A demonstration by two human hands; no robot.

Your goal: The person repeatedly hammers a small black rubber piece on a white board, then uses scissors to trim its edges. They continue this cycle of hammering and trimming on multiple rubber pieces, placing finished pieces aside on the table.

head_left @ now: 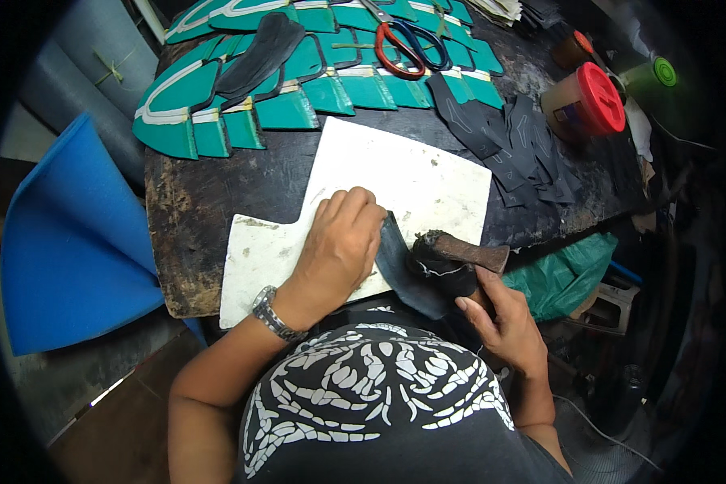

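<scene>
**Hammering dark piece at near table edge**

Dark leather piece (403,270) lies on the white cutting board (395,173), near edge of the table (218,185). My left hand (339,246) presses flat on it, fingers curled, gripping nothing. My right hand (500,319) is clenched around the hammer (460,254), head touching the piece. Far side: teal shoe parts (298,97), scissors (403,44), black cut pieces (516,145). Far right: red-lidded jar (593,101).

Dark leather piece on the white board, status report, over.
Left hand flat, pressing the dark leather piece onto the white board. Right hand grips hammer, head on the piece. Nothing in the way.
</scene>
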